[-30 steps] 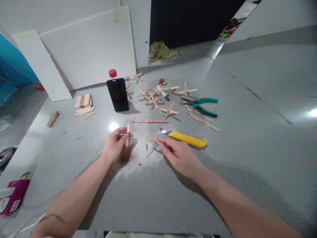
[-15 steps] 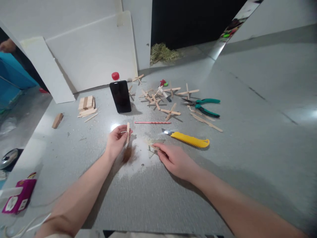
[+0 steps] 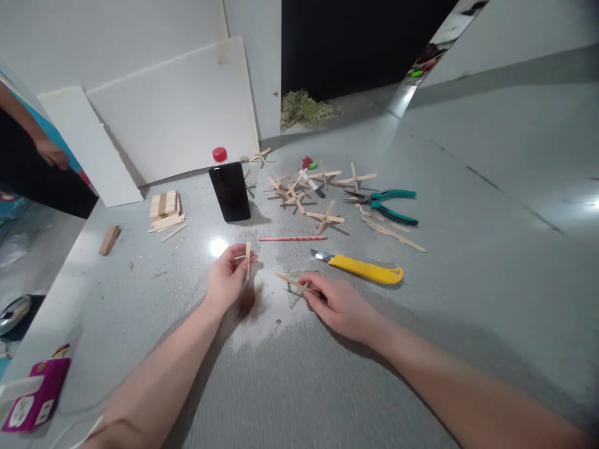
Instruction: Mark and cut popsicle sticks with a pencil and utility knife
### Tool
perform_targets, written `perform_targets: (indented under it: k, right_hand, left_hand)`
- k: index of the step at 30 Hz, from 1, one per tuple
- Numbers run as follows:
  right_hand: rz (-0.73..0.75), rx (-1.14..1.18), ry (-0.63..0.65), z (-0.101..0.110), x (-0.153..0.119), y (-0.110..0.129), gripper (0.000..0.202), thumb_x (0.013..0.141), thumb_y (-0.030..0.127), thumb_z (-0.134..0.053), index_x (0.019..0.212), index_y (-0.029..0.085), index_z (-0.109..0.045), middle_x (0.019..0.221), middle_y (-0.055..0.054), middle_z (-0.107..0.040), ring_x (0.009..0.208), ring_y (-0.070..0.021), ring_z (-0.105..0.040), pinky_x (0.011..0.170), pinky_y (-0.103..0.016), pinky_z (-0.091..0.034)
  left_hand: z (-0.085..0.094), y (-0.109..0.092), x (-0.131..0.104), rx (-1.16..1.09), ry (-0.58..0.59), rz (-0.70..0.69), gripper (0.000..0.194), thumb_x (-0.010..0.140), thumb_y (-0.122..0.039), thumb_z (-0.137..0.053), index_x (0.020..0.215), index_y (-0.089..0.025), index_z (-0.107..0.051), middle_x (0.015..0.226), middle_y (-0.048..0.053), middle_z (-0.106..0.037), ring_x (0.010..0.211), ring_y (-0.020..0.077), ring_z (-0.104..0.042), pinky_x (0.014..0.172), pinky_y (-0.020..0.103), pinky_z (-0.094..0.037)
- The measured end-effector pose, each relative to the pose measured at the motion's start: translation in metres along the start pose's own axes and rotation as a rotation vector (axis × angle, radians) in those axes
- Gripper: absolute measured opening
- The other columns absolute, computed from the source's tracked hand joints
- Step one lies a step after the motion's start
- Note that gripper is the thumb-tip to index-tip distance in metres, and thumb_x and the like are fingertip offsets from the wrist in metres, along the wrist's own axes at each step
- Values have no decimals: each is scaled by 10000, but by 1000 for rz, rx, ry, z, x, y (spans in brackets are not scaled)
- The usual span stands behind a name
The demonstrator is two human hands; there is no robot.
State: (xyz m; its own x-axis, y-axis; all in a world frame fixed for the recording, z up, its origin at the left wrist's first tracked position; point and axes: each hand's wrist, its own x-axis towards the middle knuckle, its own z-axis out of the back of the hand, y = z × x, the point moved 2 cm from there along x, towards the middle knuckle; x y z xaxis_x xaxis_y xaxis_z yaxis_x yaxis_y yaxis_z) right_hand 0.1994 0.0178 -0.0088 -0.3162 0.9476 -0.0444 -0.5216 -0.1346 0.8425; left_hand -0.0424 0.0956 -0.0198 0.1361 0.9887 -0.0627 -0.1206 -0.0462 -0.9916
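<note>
My left hand (image 3: pixel 227 274) is closed, pinching a wooden craft stick (image 3: pixel 248 259) that points upward. To its right, my right hand (image 3: pixel 339 305) grips a second craft stick (image 3: pixel 287 280) between thumb and fingers, its free end aimed toward the left hand. The two sticks are apart. Beneath the right-hand stick lies a small, see-through, roughly triangular piece (image 3: pixel 294 298), partly hidden by the fingers. A yellow utility knife (image 3: pixel 365 268) with its blade out rests just beyond my right hand. A pink pencil (image 3: pixel 292 238) lies crosswise past both hands.
Farther back are several crossed craft sticks (image 3: pixel 325 218), green-handled pliers (image 3: pixel 395 206) and a black phone (image 3: pixel 231 192) propped upright before a red-capped bottle (image 3: pixel 219 154). Stacked sticks (image 3: pixel 165 206) and a brown block (image 3: pixel 109 240) sit left. Another person's hand (image 3: pixel 52 153) shows at the far left.
The view has shifted slightly, so the table things sit lower. The right-hand stick now shows more of its length. At the far left, the other person's arm and hand have come farther into view.
</note>
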Motion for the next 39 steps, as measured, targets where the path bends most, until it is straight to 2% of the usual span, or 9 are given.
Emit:
perform_targets:
  k: [9, 14, 17, 19, 22, 27, 30, 35, 39]
  right_hand:
    - [-33, 186, -96, 5, 3, -10, 197, 984, 364, -446, 982, 202, -558, 702, -9, -662, 591, -148, -610, 583, -269, -476]
    - [-14, 161, -97, 4, 0, -6, 183, 975, 340, -471, 976, 199, -588, 701, -5, -669, 586, -142, -610, 564, -259, -455]
    - [13, 106, -101, 6, -1, -3, 175, 978, 326, -486, 928, 199, -596, 685, 6, -662, 578, -132, -588, 568, -254, -424]
    - [38, 56, -109, 6, -2, -2, 181, 975, 319, -506, 885, 197, -606, 672, 10, -646, 581, -128, -564, 573, -252, -398]
    - [84, -17, -104, 6, -2, -2, 193, 952, 305, -545, 817, 194, -625, 652, 13, -616, 580, -123, -517, 567, -251, -346]
    - [150, -70, -65, 1, -4, 0, 184, 944, 285, -557, 810, 195, -646, 665, 11, -625, 598, -125, -520, 592, -249, -346]
    - [168, -83, -57, -2, -4, 0, 172, 954, 271, -547, 844, 197, -656, 697, 3, -655, 632, -133, -565, 617, -246, -378]
    - [182, -107, -63, -2, -2, -2, 188, 974, 269, -539, 865, 203, -676, 733, -10, -695, 654, -146, -613, 620, -249, -408]
    - [182, -118, -124, 1, -2, -1, 163, 971, 251, -531, 940, 214, -686, 730, 2, -709, 623, -140, -627, 601, -243, -436]
  left_hand:
    - [4, 17, 7, 186, -44, -154, 334, 949, -182, -538, 1281, -220, -541, 1284, 131, -679, 1190, 239, -690, 1100, 520, -514]
    - [14, 9, 5, 368, -174, -323, 378, 895, -110, -563, 1242, -259, -589, 1512, 90, -507, 1488, 265, -412, 1268, 567, -293]
    - [15, -2, -5, 453, -248, -391, 313, 967, -167, -502, 1250, -271, -584, 1417, 90, -582, 1401, 243, -513, 1201, 538, -400]
    - [8, -8, -15, 505, -173, -423, 241, 1011, -236, -481, 1205, -262, -622, 1120, 69, -727, 1051, 195, -710, 966, 415, -579]
    - [-9, -15, -32, 603, 24, -493, 157, 977, -309, -584, 1029, -237, -712, 803, 17, -742, 708, 145, -699, 733, 298, -582]
    - [-33, -19, -50, 695, 250, -589, 206, 952, -314, -599, 1065, -206, -733, 981, 84, -749, 905, 210, -709, 808, 343, -563]
    - [-39, -17, -52, 671, 374, -612, 227, 985, -247, -528, 1084, -206, -728, 912, 62, -746, 818, 175, -703, 757, 307, -562]
    - [-36, -18, -48, 578, 409, -581, 254, 995, -210, -504, 1146, -198, -708, 1065, 86, -742, 953, 170, -707, 841, 303, -568]
    - [-35, -21, -44, 512, 378, -472, 220, 940, -167, -548, 1078, -203, -716, 949, 53, -742, 829, 149, -699, 743, 271, -557]
